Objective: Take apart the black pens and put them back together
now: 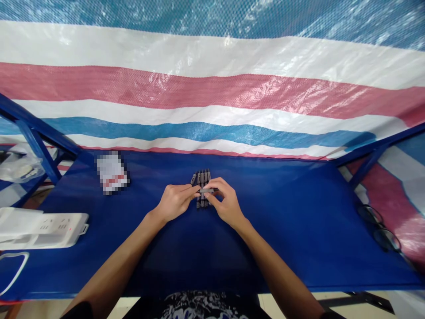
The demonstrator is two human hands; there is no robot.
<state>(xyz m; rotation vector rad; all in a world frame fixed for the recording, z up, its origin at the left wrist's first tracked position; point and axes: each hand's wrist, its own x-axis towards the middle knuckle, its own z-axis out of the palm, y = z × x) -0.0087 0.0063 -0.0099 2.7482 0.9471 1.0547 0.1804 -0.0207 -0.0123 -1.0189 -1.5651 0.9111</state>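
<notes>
Over the blue table, a short grey pen-shaped piece with dark ends [207, 190] lies crosswise between my two hands. My left hand [177, 201] pinches at its left end, fingers together. On the other side, my right hand [227, 201] grips it between thumb and fingers. Just beyond and beneath it, several similar grey pieces [203, 177] lie side by side on the table, the leftmost one tilted. More dark pieces [203, 204] show below my fingertips, partly hidden by my hands. Their exact kind is too small to tell.
On the blue table [282, 230], a blurred-out white and red packet [113, 173] lies back left. A white power strip [43, 228] and a white cable [15, 274] are at the left. Eyeglasses [381, 228] rest by the right edge. Striped plastic sheeting [212, 88] hangs behind, between blue frame bars [40, 146].
</notes>
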